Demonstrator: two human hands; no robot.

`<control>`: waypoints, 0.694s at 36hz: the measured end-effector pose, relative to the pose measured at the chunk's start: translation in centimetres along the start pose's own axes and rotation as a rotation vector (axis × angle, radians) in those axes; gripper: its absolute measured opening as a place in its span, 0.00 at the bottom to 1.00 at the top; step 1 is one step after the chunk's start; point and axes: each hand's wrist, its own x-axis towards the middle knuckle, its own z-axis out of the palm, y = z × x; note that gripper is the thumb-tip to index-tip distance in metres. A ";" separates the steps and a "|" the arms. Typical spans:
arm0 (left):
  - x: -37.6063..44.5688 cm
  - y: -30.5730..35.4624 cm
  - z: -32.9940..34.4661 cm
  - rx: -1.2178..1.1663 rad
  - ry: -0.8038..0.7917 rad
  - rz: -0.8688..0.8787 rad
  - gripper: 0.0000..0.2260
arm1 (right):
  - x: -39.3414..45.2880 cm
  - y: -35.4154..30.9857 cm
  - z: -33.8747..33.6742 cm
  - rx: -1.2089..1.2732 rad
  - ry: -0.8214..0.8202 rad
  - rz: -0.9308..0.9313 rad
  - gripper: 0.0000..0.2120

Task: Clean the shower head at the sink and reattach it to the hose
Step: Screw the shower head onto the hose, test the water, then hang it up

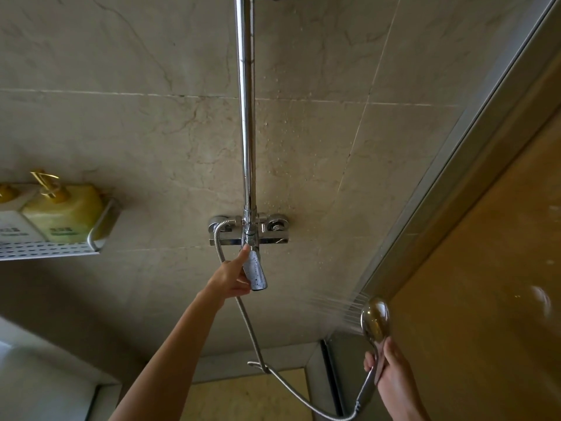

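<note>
The chrome shower head (pixel 375 318) is at the lower right, upright, with water spraying out of its face to the left. My right hand (pixel 391 370) grips its handle. The metal hose (pixel 252 326) is joined to the handle's bottom and loops up to the wall mixer (pixel 274 229). My left hand (pixel 231 276) holds the mixer's wet chrome lever (pixel 256 273), which points down and toward me, thumb resting along its side.
A vertical chrome riser pipe (pixel 246 110) runs up the beige tiled wall from the mixer. A perforated metal shelf (pixel 60 247) with pump bottles (pixel 65 211) hangs at the left. A glass shower door (pixel 485 238) with a metal frame stands close on the right.
</note>
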 end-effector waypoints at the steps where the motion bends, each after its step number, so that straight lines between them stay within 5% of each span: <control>1: 0.0 0.0 0.0 0.002 0.002 -0.001 0.35 | 0.2 0.1 -0.2 -0.003 -0.004 0.003 0.12; 6: -0.2 -0.1 0.0 -0.009 0.001 0.022 0.34 | -0.1 -0.4 -0.8 0.032 0.004 -0.021 0.15; 9: -0.1 -0.1 -0.1 -0.017 -0.003 0.027 0.35 | -0.1 -0.5 -1.3 0.007 -0.041 -0.086 0.35; 13: -0.1 -0.2 0.0 -0.023 0.003 0.025 0.35 | -0.8 -0.9 -1.5 -0.023 -0.009 -0.077 0.43; 18: -0.4 0.0 0.3 -0.018 -0.005 0.020 0.34 | -1.1 -1.0 -1.5 -0.010 0.049 -0.043 0.12; 25: -0.7 -0.2 0.2 -0.017 -0.004 0.038 0.34 | -0.9 -0.7 -1.9 0.084 0.121 0.009 0.13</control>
